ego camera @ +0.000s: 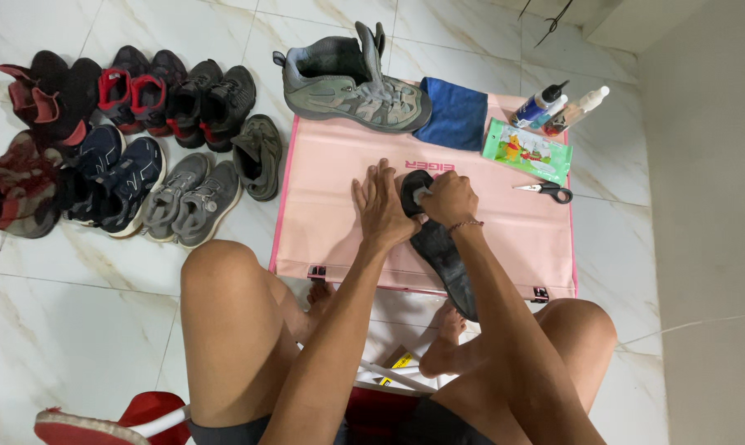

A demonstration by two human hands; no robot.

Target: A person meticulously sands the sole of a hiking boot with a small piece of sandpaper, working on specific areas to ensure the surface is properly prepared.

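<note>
On a pink mat over pale floor tiles, the left hand presses flat on the toe of a black insole, fingers spread; just right, the right hand pinches a small white wipe against it. Hard rubbing could skid the insole. Scissors lie open to the right, within elbow's reach.

White marble-look tiled floor, plain pale wall at right, even indoor light
</note>
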